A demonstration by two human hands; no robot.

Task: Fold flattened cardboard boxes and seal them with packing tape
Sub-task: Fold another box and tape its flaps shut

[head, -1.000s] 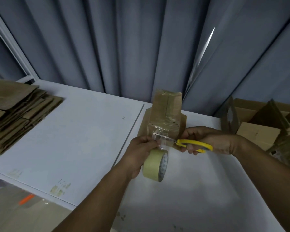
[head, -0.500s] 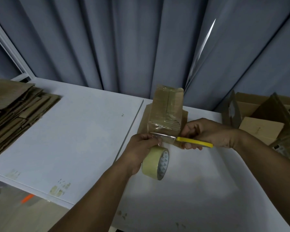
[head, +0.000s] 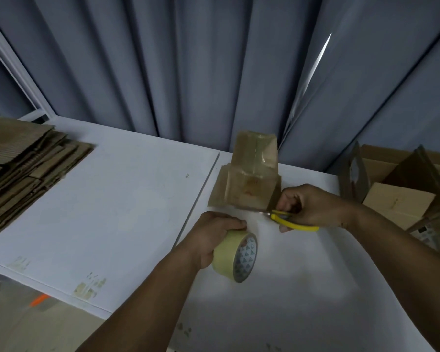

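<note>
Left grip [head: 211, 232] grasps the tape roll [head: 235, 255], right grip [head: 308, 207] the scissors [head: 294, 223]; the light, crushable box [head: 249, 184] is likely best steadied by its stiff edges.

The blades of the scissors [head: 294, 222] are almost wholly hidden between the right hand [head: 313, 205] and the near right corner of the taped box [head: 252, 181]; only the yellow handle loops and a short metal stub show. The left hand [head: 214, 232] covers the upper left of the tape roll [head: 226, 252]; the print on its core is too small to read. The stack of flattened cardboard [head: 23, 171] is cut off by the left edge, the open carton [head: 401, 204] by the right edge. A small dark mark [head: 187, 175] on the table [head: 112, 212] cannot be identified. An orange object [head: 38, 299] on the floor is blurred.
</note>
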